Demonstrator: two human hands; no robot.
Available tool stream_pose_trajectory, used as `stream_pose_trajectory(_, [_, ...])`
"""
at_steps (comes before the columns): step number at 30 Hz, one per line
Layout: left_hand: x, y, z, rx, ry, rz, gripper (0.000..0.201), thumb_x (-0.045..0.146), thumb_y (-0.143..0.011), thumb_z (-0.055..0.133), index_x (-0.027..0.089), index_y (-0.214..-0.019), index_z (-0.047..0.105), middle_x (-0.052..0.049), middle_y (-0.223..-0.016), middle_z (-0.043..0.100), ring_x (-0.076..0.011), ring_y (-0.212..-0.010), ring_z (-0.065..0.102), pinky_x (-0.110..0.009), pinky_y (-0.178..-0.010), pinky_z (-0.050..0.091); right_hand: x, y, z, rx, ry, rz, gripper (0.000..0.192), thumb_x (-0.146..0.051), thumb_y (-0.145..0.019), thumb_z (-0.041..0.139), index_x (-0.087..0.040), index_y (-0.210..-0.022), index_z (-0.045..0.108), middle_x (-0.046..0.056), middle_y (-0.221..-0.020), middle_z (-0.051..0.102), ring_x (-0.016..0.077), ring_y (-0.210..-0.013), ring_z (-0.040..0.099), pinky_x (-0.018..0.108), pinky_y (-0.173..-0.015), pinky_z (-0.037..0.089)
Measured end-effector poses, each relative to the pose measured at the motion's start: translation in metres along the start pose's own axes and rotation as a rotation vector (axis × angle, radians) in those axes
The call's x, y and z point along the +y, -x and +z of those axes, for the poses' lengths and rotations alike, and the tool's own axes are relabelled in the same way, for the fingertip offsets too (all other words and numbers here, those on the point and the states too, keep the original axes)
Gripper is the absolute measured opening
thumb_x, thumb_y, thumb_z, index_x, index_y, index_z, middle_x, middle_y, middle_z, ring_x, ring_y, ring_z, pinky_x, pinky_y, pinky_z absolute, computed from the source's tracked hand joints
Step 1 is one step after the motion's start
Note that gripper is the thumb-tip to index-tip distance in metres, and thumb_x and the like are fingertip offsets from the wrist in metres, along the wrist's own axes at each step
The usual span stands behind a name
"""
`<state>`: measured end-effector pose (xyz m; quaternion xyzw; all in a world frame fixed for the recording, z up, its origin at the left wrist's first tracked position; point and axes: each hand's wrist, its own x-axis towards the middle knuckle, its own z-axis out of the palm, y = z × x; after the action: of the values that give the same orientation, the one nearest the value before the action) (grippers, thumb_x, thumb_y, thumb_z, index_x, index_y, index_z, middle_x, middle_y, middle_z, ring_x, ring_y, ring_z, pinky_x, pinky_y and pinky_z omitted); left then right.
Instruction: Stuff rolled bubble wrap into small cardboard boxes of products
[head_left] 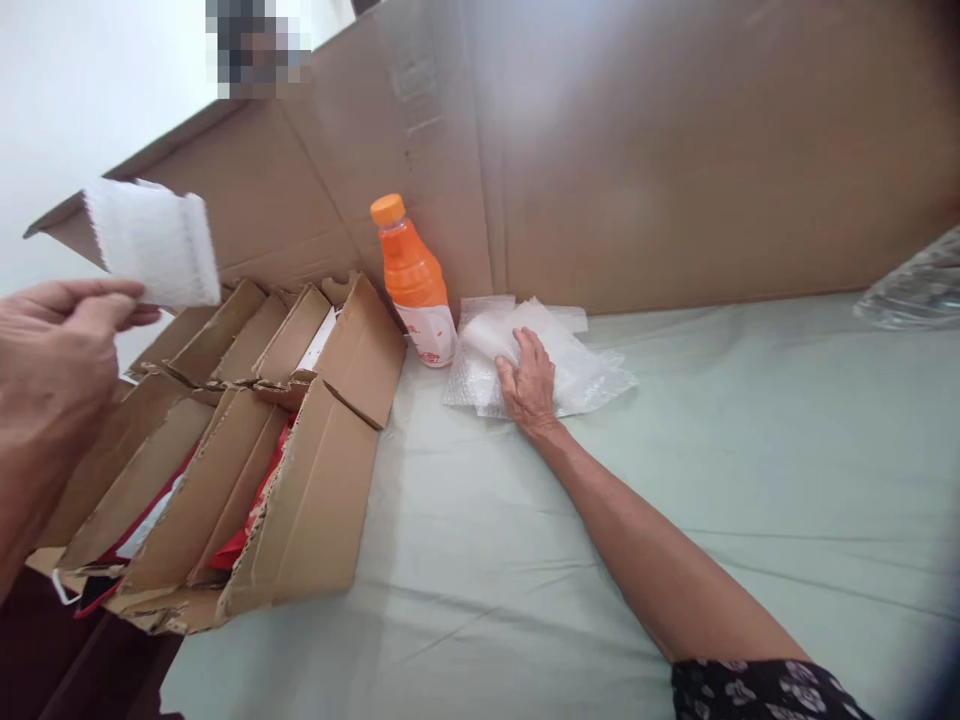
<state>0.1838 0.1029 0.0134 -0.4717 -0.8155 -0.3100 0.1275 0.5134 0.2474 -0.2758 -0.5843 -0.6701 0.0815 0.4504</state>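
our left hand (64,345) is hanging closest, thumb and fingers pinching a folded white packet (154,245) above the cardboard compartments (322,510). our right hand (532,385) is resting palm-down, fingers loosely spread, on bubble-wrap sheets (581,355); we are not seeing it grip any. we are judging that a slack pinch could be dropping the packet between the dividers, and that pushing the slippery sheets sideways could be toppling the orange bottle (414,280) just beside them. we are noticing ragged cardboard edges, frayed packet edges, dimpled translucent plastic, the bottle's smooth curves and creasing pale-green cloth (465,560).
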Motion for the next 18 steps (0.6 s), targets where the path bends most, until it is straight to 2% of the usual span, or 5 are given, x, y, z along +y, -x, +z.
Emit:
stream_pose_trajectory(2, [0.034,0.037,-0.004,0.036,0.277,0.078,0.04,0.047,-0.076,0.062,0.027,-0.108,0.075,0.004,-0.106,0.079,-0.0269,-0.103,0.073,-0.041,-0.09,0.058,-0.003,0.0,-0.002,0.037,-0.022,-0.015,0.063,-0.04,-0.091,0.045,-0.014,-0.148,0.043,0.019,-0.157,0.042,0.0322,-0.14,0.043,0.048,-0.109,0.037])
stream_pose_trajectory(4, [0.067,0.063,-0.001,-0.17,0.402,0.103,0.029,0.041,-0.07,0.071,0.028,-0.095,0.078,0.004,-0.085,0.08,-0.0252,-0.096,0.075,-0.04,-0.095,0.058,-0.006,0.001,-0.006,0.05,-0.027,-0.046,0.065,-0.04,-0.087,0.051,-0.015,-0.147,0.045,0.019,-0.157,0.042,0.0339,-0.139,0.043,0.049,-0.109,0.037])
stream_pose_trajectory(8, [0.127,0.093,0.029,-0.546,0.441,0.194,0.025,0.035,-0.072,0.069,0.027,-0.094,0.078,0.001,-0.085,0.08,-0.023,-0.093,0.076,-0.038,-0.097,0.058,-0.005,0.001,-0.009,0.059,-0.078,-0.113,0.062,-0.042,-0.085,0.053,-0.018,-0.143,0.049,0.017,-0.155,0.044,0.034,-0.138,0.045,0.048,-0.109,0.037])
stream_pose_trajectory(14, [0.186,0.107,0.136,-0.677,0.051,0.405,0.047,0.023,-0.083,0.056,0.017,-0.129,0.066,-0.006,-0.105,0.077,-0.0227,-0.1,0.072,-0.031,-0.088,0.058,0.012,-0.013,-0.008,0.223,-0.247,0.038,0.051,-0.031,-0.094,0.033,-0.018,-0.14,0.05,0.018,-0.146,0.053,0.0285,-0.136,0.048,0.048,-0.108,0.04])
stream_pose_trajectory(18, [0.195,0.121,0.205,-0.702,-0.157,0.378,0.048,0.024,-0.077,0.067,0.008,-0.123,0.066,-0.023,-0.125,0.068,-0.0351,-0.118,0.065,-0.039,-0.096,0.053,0.015,-0.018,-0.018,0.288,-0.238,0.096,0.054,-0.026,-0.097,0.023,-0.013,-0.145,0.046,0.019,-0.149,0.05,0.026,-0.139,0.046,0.046,-0.11,0.039])
